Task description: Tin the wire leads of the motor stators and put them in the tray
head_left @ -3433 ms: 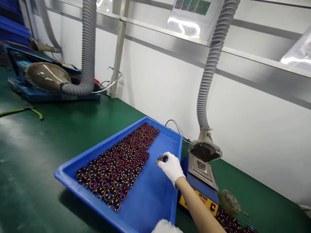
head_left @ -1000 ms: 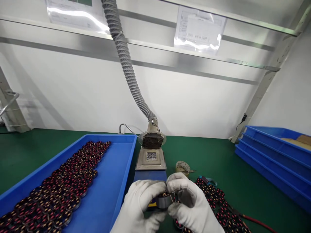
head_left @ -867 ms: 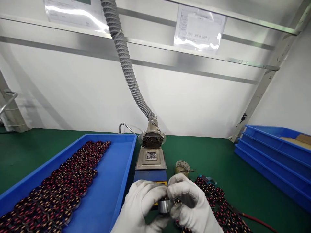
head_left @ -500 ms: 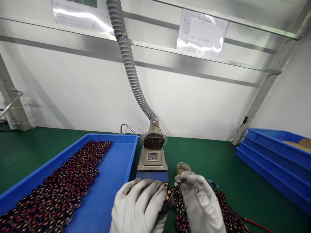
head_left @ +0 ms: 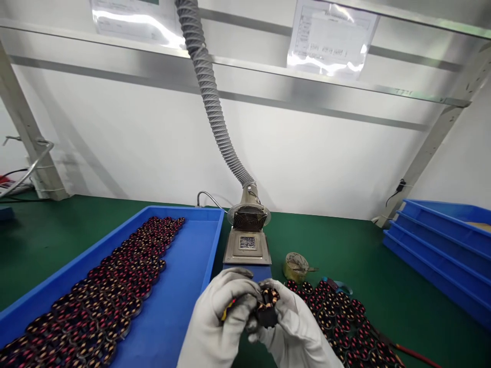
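Coil (head_left: pixel 267 305), small and round with copper windings, sits pinched between both gloved hands low in the middle of the view, its wound face turned up. Left hand (head_left: pixel 220 319) curls over it from the left, fingers closed on its side. Right hand (head_left: pixel 295 327) cups it from beneath and to the right, thumb and fingertips (head_left: pixel 276 297) pressed against its rim; both hands are closed on the one piece and touch each other around it.

Just right of the grip, and a little beyond it, loose coils (head_left: pixel 337 319) lie spread on the green table (head_left: pixel 345 250).

Left of the grip, a blue tray (head_left: pixel 184 286) runs away from the viewer, holding rows of coils (head_left: pixel 115 286) packed along its left half; its right half is bare blue.

Directly behind the grip stands a small blue machine with a square metal top (head_left: pixel 247 246). Just right of it sits a small tin (head_left: pixel 295 266).

Behind the machine, a round grille (head_left: pixel 248 220) joins a grey ribbed hose (head_left: pixel 209 97) that rises up the white wall.

Far right of the grip, well apart, stacked blue trays (head_left: pixel 441 245) sit at the table's edge.
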